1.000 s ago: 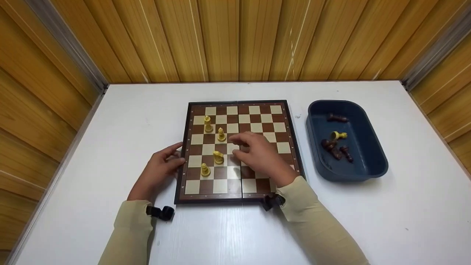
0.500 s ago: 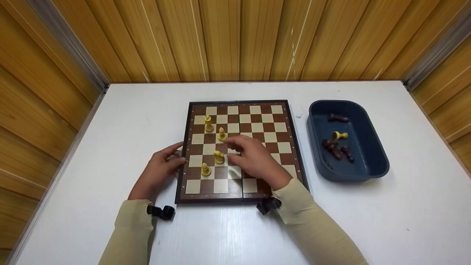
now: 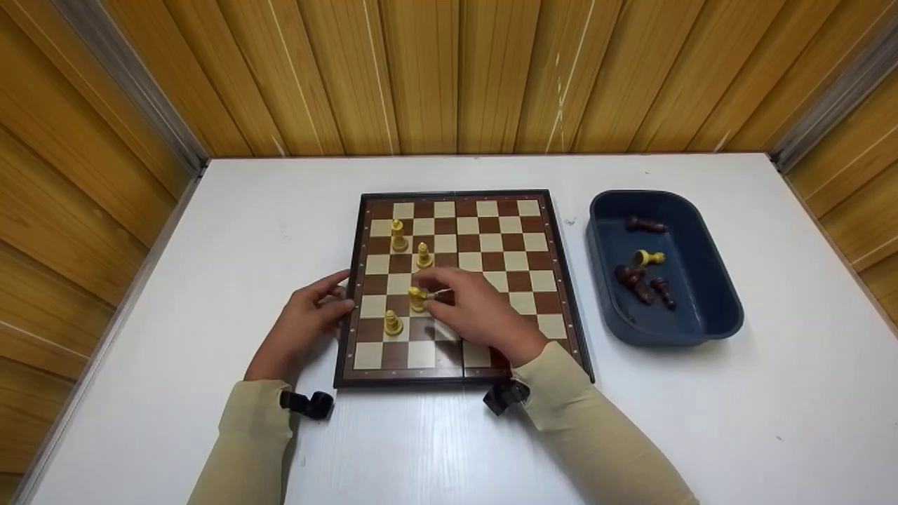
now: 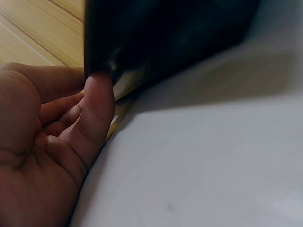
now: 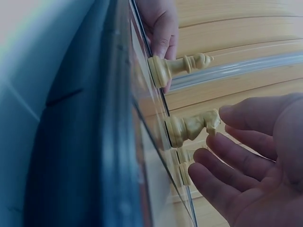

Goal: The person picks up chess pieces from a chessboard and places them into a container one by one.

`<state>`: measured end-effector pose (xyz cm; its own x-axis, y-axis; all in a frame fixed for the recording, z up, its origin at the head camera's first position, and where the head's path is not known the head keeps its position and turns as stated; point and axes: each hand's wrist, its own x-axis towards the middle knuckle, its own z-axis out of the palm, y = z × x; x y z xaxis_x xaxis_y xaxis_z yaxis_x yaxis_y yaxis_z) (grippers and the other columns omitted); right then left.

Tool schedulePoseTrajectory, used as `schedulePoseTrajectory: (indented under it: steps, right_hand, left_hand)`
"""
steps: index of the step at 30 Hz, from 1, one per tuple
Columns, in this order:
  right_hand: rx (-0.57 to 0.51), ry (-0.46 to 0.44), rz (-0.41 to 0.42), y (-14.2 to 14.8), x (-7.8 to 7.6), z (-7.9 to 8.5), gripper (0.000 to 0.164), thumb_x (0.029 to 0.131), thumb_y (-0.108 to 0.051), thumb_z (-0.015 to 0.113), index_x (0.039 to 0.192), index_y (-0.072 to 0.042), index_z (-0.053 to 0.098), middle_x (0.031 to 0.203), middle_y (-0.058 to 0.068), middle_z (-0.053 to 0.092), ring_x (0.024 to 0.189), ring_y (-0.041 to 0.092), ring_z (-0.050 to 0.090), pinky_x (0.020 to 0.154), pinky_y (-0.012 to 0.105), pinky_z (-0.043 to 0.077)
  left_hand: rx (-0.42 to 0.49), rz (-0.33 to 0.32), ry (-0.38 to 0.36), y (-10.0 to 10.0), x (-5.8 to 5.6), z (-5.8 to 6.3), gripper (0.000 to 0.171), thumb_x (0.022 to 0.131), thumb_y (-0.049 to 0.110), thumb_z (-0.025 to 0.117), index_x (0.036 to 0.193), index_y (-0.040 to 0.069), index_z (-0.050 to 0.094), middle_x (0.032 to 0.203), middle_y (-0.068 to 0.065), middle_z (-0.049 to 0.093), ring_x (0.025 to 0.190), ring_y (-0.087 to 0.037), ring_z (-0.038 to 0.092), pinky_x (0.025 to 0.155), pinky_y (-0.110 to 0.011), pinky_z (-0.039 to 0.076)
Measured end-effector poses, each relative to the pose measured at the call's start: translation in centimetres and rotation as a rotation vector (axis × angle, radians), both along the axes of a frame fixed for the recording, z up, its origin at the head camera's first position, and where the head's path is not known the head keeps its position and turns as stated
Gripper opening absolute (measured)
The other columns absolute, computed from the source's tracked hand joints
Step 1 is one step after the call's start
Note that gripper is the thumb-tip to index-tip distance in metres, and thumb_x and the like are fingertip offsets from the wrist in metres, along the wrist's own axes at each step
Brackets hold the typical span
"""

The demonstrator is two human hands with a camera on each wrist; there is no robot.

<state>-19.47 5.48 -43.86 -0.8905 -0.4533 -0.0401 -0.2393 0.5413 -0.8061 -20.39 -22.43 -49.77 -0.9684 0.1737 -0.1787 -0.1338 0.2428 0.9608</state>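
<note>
My right hand [image 3: 477, 308] reaches over the chessboard [image 3: 508, 282], its thumb and index finger at the head of a yellow knight [image 3: 415, 300]. In the right wrist view the knight [image 5: 189, 128] stands on its base, thumb tip on one side of its head and index fingertip on the other. At the board's left edge rests my left hand [image 3: 305, 312], thumb and index fingertips touching the frame. A yellow piece with a pointed top [image 3: 392, 323] stands nearer me. Farther back are a shorter yellow piece [image 3: 424, 257] and a taller one [image 3: 398, 236].
Right of the board stands a dark blue tub [image 3: 712, 308], holding several dark brown pieces [image 3: 635, 283] and a yellow piece [image 3: 649, 258] on its side. The white table [image 3: 280, 210] meets wood-patterned panels [image 3: 491, 77] at the back.
My right hand has moved left and slightly nearer me, from beside the pieces to the knight. The left hand stays at the board's edge, and the pieces keep their squares.
</note>
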Motion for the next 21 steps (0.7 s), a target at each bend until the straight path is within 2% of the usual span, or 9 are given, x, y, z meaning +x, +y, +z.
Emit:
schedulePoseTrajectory:
  steps: [3, 10, 21]
  right_hand:
    - [-0.025, -0.018, 0.007, -0.2, 0.0, -0.2, 0.039, 0.094, -0.016, 0.062, 0.134, -0.018, 0.057, 0.123, 0.001, 0.064, 0.110, 0.016, 0.064, 0.091, 0.028, 0.053]
    - [0.021, 0.041, 0.001, -0.7, 0.0, -0.6, 0.037, 0.094, -0.017, 0.062, 0.131, -0.020, 0.060, 0.127, 0.000, 0.063, 0.115, 0.015, 0.060, 0.101, 0.034, 0.047]
    - [0.000, 0.082, -0.055, -1.3, -0.1, -0.9, 0.026, 0.095, -0.014, 0.059, 0.119, -0.019, 0.066, 0.117, -0.002, 0.068, 0.105, 0.014, 0.065, 0.095, 0.032, 0.051]
  left_hand:
    - [-0.005, -0.001, 0.004, 0.0, 0.0, 0.0, 0.057, 0.093, 0.011, 0.063, 0.146, 0.015, 0.044, 0.117, -0.016, 0.054, 0.077, -0.011, 0.062, 0.062, -0.024, 0.053]
    - [-0.003, -0.006, 0.002, 0.0, 0.1, 0.1, 0.057, 0.094, 0.012, 0.063, 0.147, 0.016, 0.043, 0.117, -0.017, 0.054, 0.079, -0.012, 0.062, 0.063, -0.025, 0.053]
    - [-0.001, -0.003, 0.008, 0.1, 0.1, 0.1, 0.057, 0.093, 0.011, 0.063, 0.146, 0.016, 0.044, 0.115, -0.015, 0.055, 0.071, -0.011, 0.059, 0.059, -0.024, 0.053]
